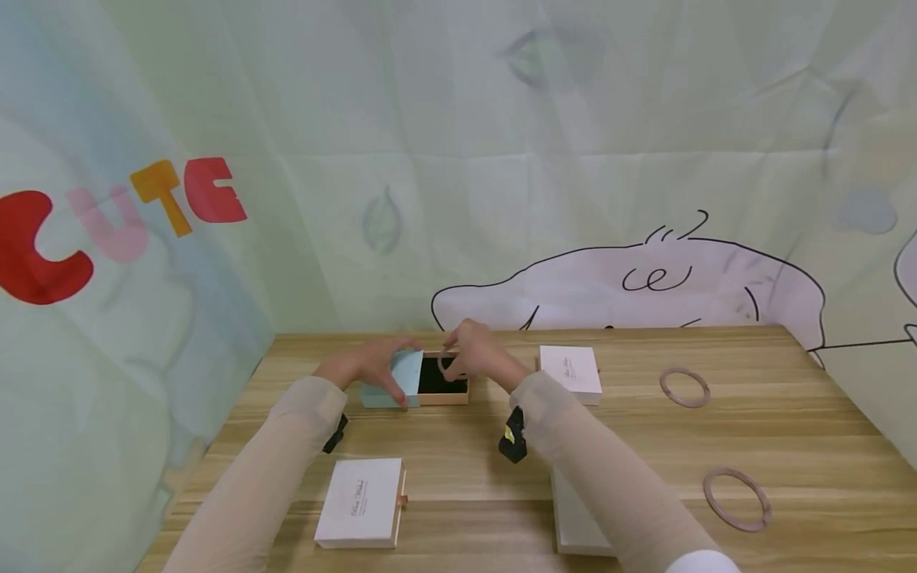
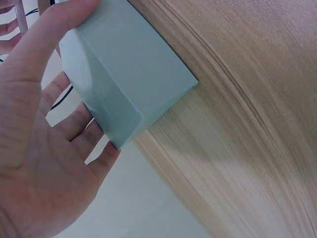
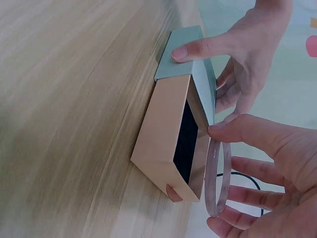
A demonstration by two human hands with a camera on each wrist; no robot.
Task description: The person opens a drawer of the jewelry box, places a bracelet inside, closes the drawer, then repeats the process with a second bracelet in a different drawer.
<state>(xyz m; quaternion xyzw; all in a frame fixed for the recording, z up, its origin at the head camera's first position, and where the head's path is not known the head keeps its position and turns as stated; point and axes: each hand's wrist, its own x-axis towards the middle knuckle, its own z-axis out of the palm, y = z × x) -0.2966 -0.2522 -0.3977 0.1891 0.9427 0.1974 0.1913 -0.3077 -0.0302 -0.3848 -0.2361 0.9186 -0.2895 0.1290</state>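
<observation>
Three bangles in view, one in my fingers. The landmark is the light-blue box (image 1: pixel 408 371) on the wood-grain worktop (image 1: pixel 458 469).

My left hand (image 1: pixel 372 364) grips the light-blue box: thumb on its near side, other fingers against its far side. Its peach drawer (image 3: pixel 159 120) sticks out on the right of the light-blue box, showing a black lining (image 1: pixel 437 380); a small pull tab (image 3: pixel 173 193) sits on the drawer's end.

My right hand (image 1: pixel 478 350) pinches the held bangle (image 3: pixel 211 178), thumb on one part of the ring, fingertips on another. That bangle stands on edge at the open drawer, just right of the light-blue box's covered part. Can't tell if it touches the drawer.

Rest, all relative to the light-blue box:
- white box (image 1: pixel 569 371), to the right, printed lid
- second white box (image 1: pixel 358 503), nearer me and slightly left, printed lid, small tab on its right side
- pale box (image 1: pixel 579 521), nearer me and to the right, partly hidden under my right forearm
- upper loose bangle (image 1: pixel 692 404), well to the right, lying flat
- lower loose bangle (image 1: pixel 708 492), also well right but nearer me, flat
- backdrop (image 1: pixel 458 159), behind, with a cartoon outline and "CUTE" lettering
</observation>
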